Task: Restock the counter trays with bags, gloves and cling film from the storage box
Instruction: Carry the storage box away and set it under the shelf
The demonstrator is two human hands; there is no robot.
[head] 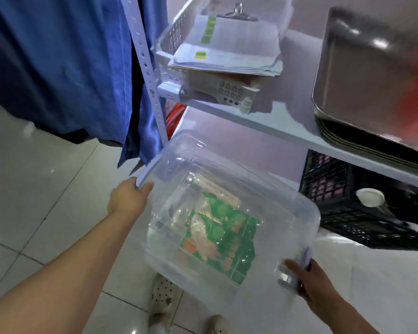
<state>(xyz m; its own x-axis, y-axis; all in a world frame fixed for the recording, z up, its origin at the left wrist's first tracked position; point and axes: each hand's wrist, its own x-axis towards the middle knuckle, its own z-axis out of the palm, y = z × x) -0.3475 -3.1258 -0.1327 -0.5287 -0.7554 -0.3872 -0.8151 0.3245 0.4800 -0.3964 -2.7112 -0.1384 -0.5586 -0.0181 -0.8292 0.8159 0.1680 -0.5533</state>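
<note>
Currently, left hand [128, 201]: gripping storage box [229, 186] rim
Right hand [309, 280]: clasping opposite latch end
Inside: green packet [229, 239]

A white shelf [263, 121] crosses the upper right of the frame. On it rest a white wire basket [171, 42] of papers and, at right, stacked metal trays [362, 75]. Beneath, on the tiled floor [46, 194], stands a black crate [343, 203].

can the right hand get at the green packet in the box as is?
Probably not. The right hand grips one end of the clear storage box while the left hand holds the other, and a clear lid seems to cover the green packet. Set it down first.
</note>
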